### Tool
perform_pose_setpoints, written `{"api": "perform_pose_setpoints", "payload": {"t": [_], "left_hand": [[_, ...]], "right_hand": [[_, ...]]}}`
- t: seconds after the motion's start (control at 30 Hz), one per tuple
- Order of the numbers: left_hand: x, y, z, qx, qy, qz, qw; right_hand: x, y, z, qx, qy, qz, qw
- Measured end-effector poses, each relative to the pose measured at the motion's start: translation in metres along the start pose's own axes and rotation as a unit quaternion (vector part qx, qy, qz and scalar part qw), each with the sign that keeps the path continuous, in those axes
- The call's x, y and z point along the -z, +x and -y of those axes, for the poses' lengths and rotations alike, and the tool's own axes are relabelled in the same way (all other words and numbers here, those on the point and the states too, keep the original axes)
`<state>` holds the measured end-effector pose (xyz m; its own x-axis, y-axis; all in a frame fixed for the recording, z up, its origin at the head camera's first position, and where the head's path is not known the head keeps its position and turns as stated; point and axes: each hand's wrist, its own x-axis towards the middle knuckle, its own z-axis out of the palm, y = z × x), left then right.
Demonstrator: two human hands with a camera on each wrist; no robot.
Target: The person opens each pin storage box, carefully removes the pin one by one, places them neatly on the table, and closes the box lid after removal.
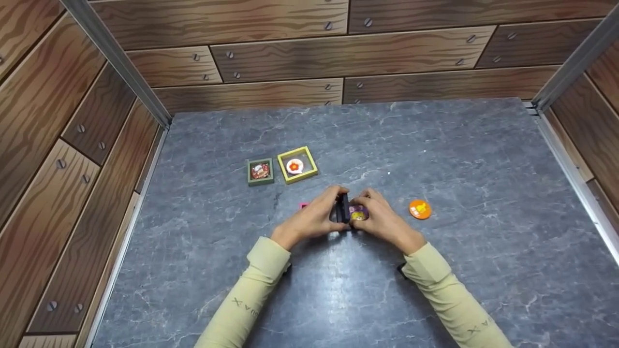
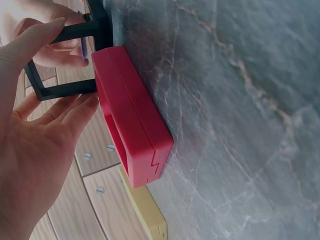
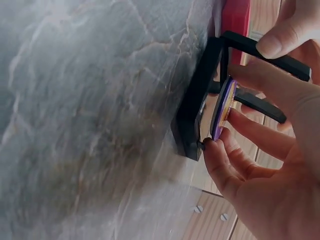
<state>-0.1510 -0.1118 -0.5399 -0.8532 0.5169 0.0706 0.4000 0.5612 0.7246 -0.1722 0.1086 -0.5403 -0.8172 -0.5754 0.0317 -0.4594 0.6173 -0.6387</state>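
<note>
At the middle of the table my left hand [image 1: 312, 215] grips a raised side of a small black hinged frame [image 3: 190, 110]. Thumb and fingers hold that side upright at opposite edges, while the other half lies on the table. My right hand [image 1: 384, 220] pinches a round, purple-rimmed badge [image 3: 223, 107] with a yellow picture. The badge is tilted over the lying half, close to it; whether they touch I cannot tell. A pinkish-red frame [image 2: 132, 115] stands beside the black one, mostly hidden by the left hand in the head view.
Farther back on the grey marbled table [image 1: 217, 251] lie a green frame [image 1: 261, 183] with a picture inside and a yellow frame [image 1: 302, 178] holding a white badge [image 1: 294, 166] with a red flower. An orange round badge [image 1: 420, 210] lies to the right. Wood-patterned walls surround the table.
</note>
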Motion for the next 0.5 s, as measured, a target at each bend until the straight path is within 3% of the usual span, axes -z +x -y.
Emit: {"api": "perform_pose_setpoints", "payload": {"t": [0.5], "left_hand": [[0.000,0.001,0.000,0.006,0.004,0.009,0.9999]], "right_hand": [[0.023,-0.021,-0.022,-0.055,-0.024,-0.048,0.9970]]}}
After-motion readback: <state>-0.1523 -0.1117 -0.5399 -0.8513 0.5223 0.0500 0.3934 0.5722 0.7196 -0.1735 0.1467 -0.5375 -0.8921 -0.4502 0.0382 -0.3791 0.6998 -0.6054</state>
